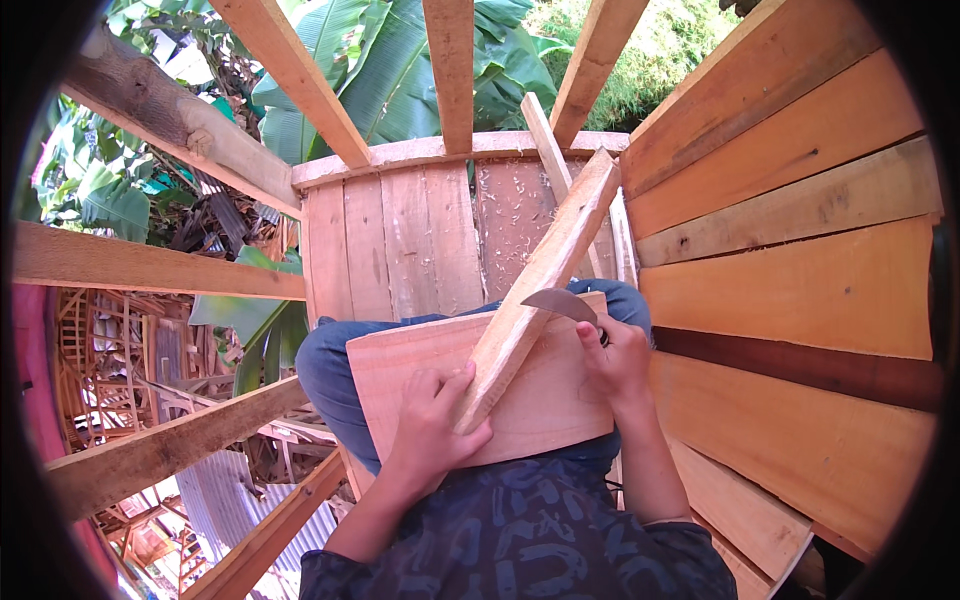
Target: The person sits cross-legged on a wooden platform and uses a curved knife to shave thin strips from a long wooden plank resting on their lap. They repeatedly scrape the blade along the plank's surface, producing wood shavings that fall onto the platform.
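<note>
A long, rough-edged strip of wood (545,262) slants across my lap, its far end pointing away to the right. My left hand (437,408) is closed around its near end. In my right hand (612,362) is a knife with a short curved blade (562,302), gripped by its handle, which the fingers mostly hide. The blade lies across the strip's right edge at about mid-length; whether it cuts in I cannot tell. Beneath both hands a flat wooden board (400,362) rests on my thighs, under the strip.
Plank flooring (390,235) with scattered shavings lies ahead. A thin wooden stick (548,150) leans on the far rail (450,150). A plank wall (790,290) rises close on the right. Open beams (170,275) line the left side, with corrugated sheets (225,500) below.
</note>
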Demonstrator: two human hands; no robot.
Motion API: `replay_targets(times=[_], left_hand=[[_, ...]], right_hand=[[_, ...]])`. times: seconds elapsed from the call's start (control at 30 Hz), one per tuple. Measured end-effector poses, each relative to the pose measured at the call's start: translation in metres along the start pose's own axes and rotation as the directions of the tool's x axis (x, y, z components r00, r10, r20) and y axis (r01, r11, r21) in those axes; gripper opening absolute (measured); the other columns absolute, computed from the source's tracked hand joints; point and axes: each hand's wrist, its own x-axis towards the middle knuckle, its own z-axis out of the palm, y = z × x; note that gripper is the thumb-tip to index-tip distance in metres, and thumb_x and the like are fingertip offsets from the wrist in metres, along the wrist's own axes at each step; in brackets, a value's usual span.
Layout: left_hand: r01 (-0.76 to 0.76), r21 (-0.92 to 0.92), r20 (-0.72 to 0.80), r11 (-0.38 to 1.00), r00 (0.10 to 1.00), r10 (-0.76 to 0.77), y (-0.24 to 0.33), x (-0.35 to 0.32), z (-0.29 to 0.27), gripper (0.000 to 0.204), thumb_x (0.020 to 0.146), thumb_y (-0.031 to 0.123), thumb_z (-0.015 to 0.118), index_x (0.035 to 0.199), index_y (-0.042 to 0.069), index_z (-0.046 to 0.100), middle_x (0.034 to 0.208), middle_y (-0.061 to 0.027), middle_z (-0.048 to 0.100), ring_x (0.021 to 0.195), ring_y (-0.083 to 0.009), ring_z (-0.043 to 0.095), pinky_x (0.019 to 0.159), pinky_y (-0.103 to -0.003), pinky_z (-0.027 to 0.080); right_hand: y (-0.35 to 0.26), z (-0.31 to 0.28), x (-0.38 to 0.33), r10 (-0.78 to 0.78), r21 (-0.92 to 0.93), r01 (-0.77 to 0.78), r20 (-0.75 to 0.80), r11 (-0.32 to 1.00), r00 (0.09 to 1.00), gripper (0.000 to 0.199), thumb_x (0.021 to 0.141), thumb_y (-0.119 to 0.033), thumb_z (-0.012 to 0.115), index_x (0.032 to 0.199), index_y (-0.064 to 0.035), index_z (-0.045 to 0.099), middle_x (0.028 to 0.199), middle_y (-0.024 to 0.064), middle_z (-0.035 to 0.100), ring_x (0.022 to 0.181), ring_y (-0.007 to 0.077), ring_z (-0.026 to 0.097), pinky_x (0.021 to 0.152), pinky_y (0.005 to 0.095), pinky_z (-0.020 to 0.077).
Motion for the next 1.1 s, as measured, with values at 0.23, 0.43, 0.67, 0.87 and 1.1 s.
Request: replay_targets(times=[0.23,0.43,0.67,0.87,1.1], left_hand=[[-0.09,-0.03,-0.049,0.995,0.995,0.089,-0.012,0.0,0.001,0.062,0.059,0.016,0.079,0.116,-0.001,0.063,0.091,-0.0159,0.057,0.086,-0.0303,0.057,0.077,-0.041,0.048],[-0.015,-0.073,-0.043,0.997,0.999,0.012,-0.007,-0.006,0.004,0.06,0.06,0.015,0.079,0.115,-0.001,0.063,0.095,-0.016,0.058,0.088,-0.0312,0.057,0.078,-0.04,0.048],[-0.011,-0.078,-0.056,0.997,0.998,0.007,-0.01,-0.006,0.011,0.061,0.059,0.014,0.081,0.115,-0.001,0.063,0.097,-0.0156,0.056,0.088,-0.0292,0.057,0.078,-0.038,0.048],[0.01,-0.123,-0.074,0.992,0.997,-0.019,-0.006,-0.008,0.015,0.06,0.061,0.016,0.08,0.116,0.0,0.062,0.106,-0.0149,0.059,0.1,-0.032,0.056,0.087,-0.042,0.045],[-0.009,-0.113,-0.072,0.994,0.997,0.001,-0.009,-0.007,0.011,0.06,0.06,0.016,0.08,0.115,0.0,0.062,0.107,-0.0152,0.06,0.1,-0.0324,0.056,0.089,-0.042,0.045]], right_hand=[[-0.019,-0.01,0.015,0.057,-0.238,-0.049,0.027,0.97,0.998,0.057,0.089,-0.059,0.055,0.087,-0.0053,0.073,0.063,0.0182,0.063,0.066,0.037,0.065,0.059,0.0442,0.0505],[0.015,-0.038,0.044,0.199,-0.323,-0.244,-0.166,0.914,0.966,0.063,0.089,-0.062,0.053,0.078,-0.0023,0.071,0.063,0.0215,0.062,0.065,0.0413,0.063,0.06,0.0474,0.0498],[-0.016,-0.035,0.022,0.12,-0.309,-0.115,-0.003,0.944,0.993,0.065,0.088,-0.063,0.053,0.075,-0.0015,0.068,0.064,0.021,0.062,0.065,0.0394,0.064,0.06,0.047,0.0503],[-0.007,-0.015,0.039,0.009,-0.386,-0.002,0.016,0.923,1.0,0.064,0.086,-0.064,0.055,0.078,-0.0025,0.07,0.062,0.0199,0.062,0.065,0.0379,0.065,0.058,0.0449,0.0512],[0.027,-0.043,0.07,0.215,-0.325,-0.266,-0.183,0.907,0.959,0.067,0.087,-0.063,0.053,0.074,0.0012,0.067,0.064,0.0232,0.061,0.067,0.0427,0.062,0.06,0.0485,0.0476]])
